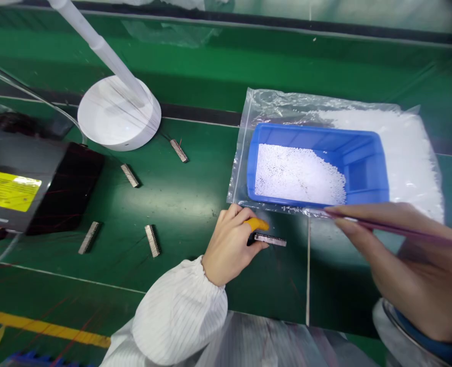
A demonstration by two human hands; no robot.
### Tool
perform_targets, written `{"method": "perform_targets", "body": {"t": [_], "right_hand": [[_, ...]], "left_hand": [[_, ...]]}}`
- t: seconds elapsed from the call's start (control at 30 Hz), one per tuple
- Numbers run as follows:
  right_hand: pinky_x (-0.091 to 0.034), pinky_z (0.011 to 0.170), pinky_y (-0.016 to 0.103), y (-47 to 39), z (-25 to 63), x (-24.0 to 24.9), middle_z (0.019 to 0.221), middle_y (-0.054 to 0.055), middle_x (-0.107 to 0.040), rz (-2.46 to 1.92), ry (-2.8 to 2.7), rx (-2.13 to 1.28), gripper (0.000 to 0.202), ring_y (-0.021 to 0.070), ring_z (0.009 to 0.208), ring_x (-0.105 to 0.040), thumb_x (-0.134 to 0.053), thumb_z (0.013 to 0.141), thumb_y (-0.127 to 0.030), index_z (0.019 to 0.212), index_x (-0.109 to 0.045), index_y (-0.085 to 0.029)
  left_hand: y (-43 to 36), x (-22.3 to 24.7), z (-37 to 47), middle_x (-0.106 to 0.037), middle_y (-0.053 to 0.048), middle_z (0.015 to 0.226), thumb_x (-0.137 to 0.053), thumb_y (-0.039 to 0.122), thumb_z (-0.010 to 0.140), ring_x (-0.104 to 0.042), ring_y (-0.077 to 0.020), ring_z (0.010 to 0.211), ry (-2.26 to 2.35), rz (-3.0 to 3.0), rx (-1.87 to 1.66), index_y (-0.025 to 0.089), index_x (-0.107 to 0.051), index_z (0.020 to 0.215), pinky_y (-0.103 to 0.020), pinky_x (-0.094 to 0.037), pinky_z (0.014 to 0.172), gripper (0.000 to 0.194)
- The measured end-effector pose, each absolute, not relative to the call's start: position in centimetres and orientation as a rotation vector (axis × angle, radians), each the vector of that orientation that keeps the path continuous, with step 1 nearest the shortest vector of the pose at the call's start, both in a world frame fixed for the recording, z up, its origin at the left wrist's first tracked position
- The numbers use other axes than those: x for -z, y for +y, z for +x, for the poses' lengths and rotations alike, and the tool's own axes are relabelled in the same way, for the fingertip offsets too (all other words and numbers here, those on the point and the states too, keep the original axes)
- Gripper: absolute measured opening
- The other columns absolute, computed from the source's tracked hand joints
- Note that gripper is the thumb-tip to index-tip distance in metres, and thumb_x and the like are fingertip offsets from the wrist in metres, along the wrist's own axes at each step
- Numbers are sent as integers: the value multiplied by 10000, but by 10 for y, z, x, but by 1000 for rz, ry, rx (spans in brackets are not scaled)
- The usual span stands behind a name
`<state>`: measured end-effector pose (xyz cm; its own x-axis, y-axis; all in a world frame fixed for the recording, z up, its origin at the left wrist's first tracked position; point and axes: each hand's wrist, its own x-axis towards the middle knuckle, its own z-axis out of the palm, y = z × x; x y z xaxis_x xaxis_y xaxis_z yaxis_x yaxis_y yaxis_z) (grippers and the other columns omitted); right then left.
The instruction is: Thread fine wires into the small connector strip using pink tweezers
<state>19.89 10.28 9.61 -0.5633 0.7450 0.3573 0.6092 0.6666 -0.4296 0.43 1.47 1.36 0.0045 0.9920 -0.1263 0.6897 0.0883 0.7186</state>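
Observation:
Between finger and thumb, my left hand (233, 239) grips a small narrow strip (275, 240) with a row of dark marks along its edge. An orange cot (257, 224) covers one of its fingers. My right hand (409, 265) is closed in a pinch on a slim pinkish stick (386, 228), whose tip points left near the front rim of a blue plastic bin (367, 193). Motion blurs the stick, so its exact kind is unclear. Many tiny white pieces (294, 176) lie heaped in the bin, mostly to its left.
Under the bin lies a clear bag (413, 148) of white pieces. Several similar strips (152, 240) lie on the green table (191, 193) to the left. A white round lamp base (118, 117) stands behind them, beside a black box (69, 178) with a yellow label.

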Motion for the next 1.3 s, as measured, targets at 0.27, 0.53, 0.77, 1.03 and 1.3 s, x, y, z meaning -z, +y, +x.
{"method": "perform_targets", "body": {"t": [0.27, 0.53, 0.77, 1.03, 1.3], "right_hand": [[-507, 636, 185, 155, 174, -77, 898, -67, -683, -1006, -2472, -237, 156, 49, 775, -652, -630, 822, -343, 915, -694, -235], [-504, 711, 210, 170, 155, -64, 949, -78, -681, -985, -2551, -234, 197, 60, 843, -660, -572, 865, -368, 879, -710, -228], [-486, 659, 207, 171, 147, -62, 929, -35, -687, -1001, -2576, -242, 234, 79, 799, -654, -567, 864, -372, 865, -719, -193], [-493, 713, 226, 177, 140, -62, 936, -52, -686, -1026, -2561, -300, 207, 88, 789, -653, -590, 848, -362, 849, -722, -203], [-478, 686, 219, 180, 130, -61, 960, -40, -685, -1097, -2560, -399, 233, 102, 818, -658, -578, 854, -370, 846, -729, -193]], "left_hand": [[11, -15, 4, -574, -9, 1023, -668, 331, 806, -451, -117, 981, 1778, 1668, -689, 214, -663, 1021, -271, -380, 827, 245], [11, -14, 4, -582, -3, 986, -659, 313, 818, -456, -110, 956, 1759, 1660, -762, 202, -674, 942, -268, -369, 805, 167], [10, -15, 4, -584, -15, 998, -638, 336, 834, -459, -116, 974, 1765, 1652, -744, 206, -681, 946, -272, -374, 811, 177], [9, -13, 4, -584, -4, 1007, -651, 302, 827, -457, -116, 981, 1771, 1661, -739, 211, -676, 953, -272, -363, 802, 158], [9, -12, 6, -588, -1, 1016, -661, 317, 816, -452, -120, 992, 1778, 1642, -723, 212, -675, 956, -279, -355, 816, 176]]}}
